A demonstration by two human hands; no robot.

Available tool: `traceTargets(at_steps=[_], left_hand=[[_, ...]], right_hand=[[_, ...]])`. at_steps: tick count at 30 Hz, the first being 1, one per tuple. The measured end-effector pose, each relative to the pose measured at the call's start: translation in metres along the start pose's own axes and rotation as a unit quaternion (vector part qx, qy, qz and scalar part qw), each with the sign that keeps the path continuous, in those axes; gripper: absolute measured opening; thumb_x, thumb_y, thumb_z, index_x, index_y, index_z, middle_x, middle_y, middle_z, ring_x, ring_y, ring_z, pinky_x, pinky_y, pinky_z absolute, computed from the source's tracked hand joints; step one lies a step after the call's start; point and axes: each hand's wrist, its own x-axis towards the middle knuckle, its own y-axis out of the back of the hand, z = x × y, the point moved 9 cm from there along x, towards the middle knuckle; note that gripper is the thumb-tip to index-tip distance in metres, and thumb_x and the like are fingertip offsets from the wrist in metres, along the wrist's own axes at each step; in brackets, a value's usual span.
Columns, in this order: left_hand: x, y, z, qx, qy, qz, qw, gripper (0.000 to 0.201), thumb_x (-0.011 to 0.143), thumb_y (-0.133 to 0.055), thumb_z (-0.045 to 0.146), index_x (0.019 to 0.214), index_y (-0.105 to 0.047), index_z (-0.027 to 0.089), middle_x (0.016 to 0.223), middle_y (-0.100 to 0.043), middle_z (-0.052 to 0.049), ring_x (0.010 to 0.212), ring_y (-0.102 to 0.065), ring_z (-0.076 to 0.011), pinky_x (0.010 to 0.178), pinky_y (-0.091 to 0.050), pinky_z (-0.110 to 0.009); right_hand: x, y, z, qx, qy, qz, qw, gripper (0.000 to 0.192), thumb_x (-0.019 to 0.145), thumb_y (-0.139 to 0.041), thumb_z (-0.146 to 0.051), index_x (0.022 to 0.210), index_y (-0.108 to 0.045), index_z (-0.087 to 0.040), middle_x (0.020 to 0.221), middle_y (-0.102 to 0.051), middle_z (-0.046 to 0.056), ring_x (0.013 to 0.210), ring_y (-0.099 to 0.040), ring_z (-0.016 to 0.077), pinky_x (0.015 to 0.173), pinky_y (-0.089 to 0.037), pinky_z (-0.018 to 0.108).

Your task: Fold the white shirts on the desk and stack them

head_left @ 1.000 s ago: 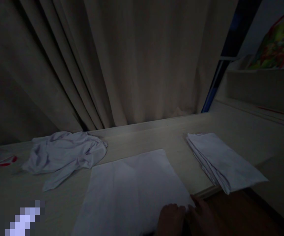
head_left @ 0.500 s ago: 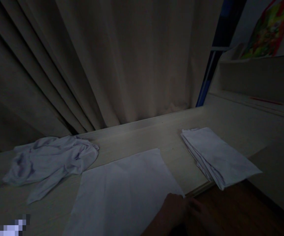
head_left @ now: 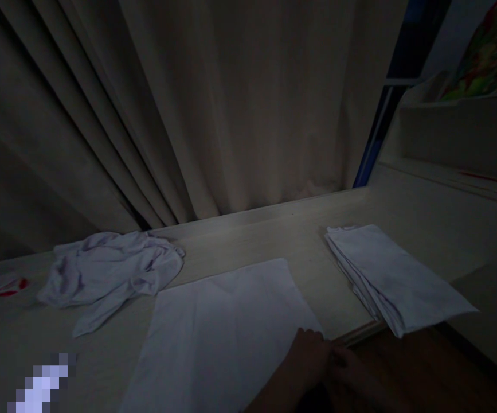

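Note:
A flat white cloth (head_left: 222, 332) lies spread over the table, its near part running out of view at the bottom. At its right edge, by the table's front edge, my left hand (head_left: 310, 350) is closed on the cloth. My right hand (head_left: 349, 367) meets it there from the right, its fingers bent together at the same edge of the cloth. Dim light and the left hand partly hide the right fingertips. A folded stack of white cloth (head_left: 394, 275) lies to the right, one corner jutting past the table edge.
A crumpled white garment (head_left: 114, 267) lies on the left of the pale table (head_left: 248, 246). Beyond the table hangs a beige curtain (head_left: 265, 115). On the right stands a shelf (head_left: 458, 135) with a colourful bag (head_left: 493, 51). A red-and-white item (head_left: 10, 287) sits far left.
The view has turned slightly left, so the things on the table appear further right. Both hands stay together at the cloth's right edge, with little visible change in their grip.

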Motion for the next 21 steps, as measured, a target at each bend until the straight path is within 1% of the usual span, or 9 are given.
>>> traceTargets(at_steps=[6,8,10,12,14,16,18,19,21], left_hand=[[-0.015,0.009,0.000,-0.033,0.037,0.020,0.999,0.025,0.084,-0.044,0.029,0.098,-0.061,0.016,0.095,-0.067,-0.012,0.092,-0.062,-0.0275,0.081,-0.051,-0.045],[-0.032,0.022,-0.003,-0.079,0.040,0.051,0.995,0.034,0.084,-0.046,0.034,0.114,-0.054,0.021,0.107,-0.065,-0.010,0.101,-0.058,-0.0254,0.088,-0.049,-0.043],[-0.065,0.041,-0.020,-0.163,0.077,0.116,0.977,0.042,0.084,-0.046,0.035,0.125,-0.044,0.027,0.119,-0.061,-0.006,0.111,-0.054,-0.0216,0.097,-0.045,-0.040],[-0.123,0.054,-0.061,-0.247,0.177,0.204,0.931,0.039,0.086,-0.042,0.036,0.123,-0.047,0.028,0.124,-0.058,-0.004,0.116,-0.051,-0.0183,0.102,-0.041,-0.037],[-0.210,0.054,-0.116,-0.280,0.320,0.278,0.861,0.039,0.085,-0.039,0.046,0.114,-0.054,0.024,0.122,-0.059,-0.008,0.114,-0.053,-0.0199,0.103,-0.041,-0.038],[-0.323,0.043,-0.170,-0.281,0.493,0.362,0.740,0.048,0.080,-0.039,0.055,0.109,-0.055,0.020,0.119,-0.061,-0.012,0.105,-0.058,-0.0249,0.095,-0.046,-0.043],[-0.418,0.022,-0.203,-0.268,0.603,0.383,0.646,0.058,0.075,-0.038,0.058,0.113,-0.052,0.017,0.117,-0.062,-0.015,0.105,-0.060,-0.0289,0.093,-0.047,-0.046],[-0.451,0.011,-0.213,-0.259,0.633,0.366,0.631,0.063,0.072,-0.039,0.058,0.114,-0.052,0.013,0.115,-0.063,-0.017,0.105,-0.060,-0.0309,0.095,-0.046,-0.048],[-0.483,-0.010,-0.224,-0.265,0.631,0.339,0.645,0.062,0.067,-0.044,0.059,0.107,-0.057,0.013,0.116,-0.064,-0.017,0.110,-0.058,-0.0306,0.100,-0.042,-0.045]], right_hand=[[-0.005,0.007,0.001,-0.018,-0.022,0.062,0.998,0.034,0.058,-0.063,-0.040,0.082,-0.071,-0.017,0.084,-0.073,0.006,0.085,-0.064,0.0300,0.085,-0.048,0.043],[-0.007,0.018,0.003,-0.042,-0.028,0.096,0.994,0.037,0.057,-0.064,-0.045,0.082,-0.073,-0.018,0.085,-0.073,0.007,0.085,-0.064,0.0313,0.085,-0.049,0.043],[-0.008,0.027,0.006,-0.056,-0.032,0.119,0.991,0.041,0.056,-0.064,-0.049,0.083,-0.073,-0.019,0.090,-0.073,0.007,0.091,-0.064,0.0320,0.087,-0.048,0.042],[-0.008,0.031,0.011,-0.067,-0.046,0.123,0.989,0.043,0.057,-0.063,-0.053,0.084,-0.074,-0.021,0.095,-0.072,0.006,0.098,-0.063,0.0319,0.090,-0.047,0.040],[-0.007,0.032,0.016,-0.083,-0.065,0.114,0.988,0.046,0.056,-0.063,-0.057,0.084,-0.074,-0.022,0.098,-0.072,0.006,0.102,-0.061,0.0323,0.092,-0.047,0.040],[-0.007,0.034,0.021,-0.093,-0.081,0.112,0.986,0.048,0.054,-0.062,-0.060,0.082,-0.074,-0.022,0.097,-0.072,0.006,0.103,-0.061,0.0332,0.091,-0.048,0.040],[-0.008,0.040,0.025,-0.094,-0.086,0.123,0.984,0.048,0.053,-0.061,-0.061,0.079,-0.074,-0.022,0.096,-0.072,0.006,0.103,-0.061,0.0328,0.089,-0.050,0.037],[-0.009,0.042,0.027,-0.094,-0.084,0.129,0.984,0.048,0.052,-0.061,-0.062,0.077,-0.074,-0.022,0.096,-0.072,0.006,0.103,-0.061,0.0327,0.088,-0.050,0.036],[-0.011,0.045,0.029,-0.095,-0.076,0.134,0.983,0.049,0.048,-0.063,-0.063,0.073,-0.073,-0.023,0.097,-0.072,0.006,0.104,-0.060,0.0327,0.087,-0.051,0.033]])
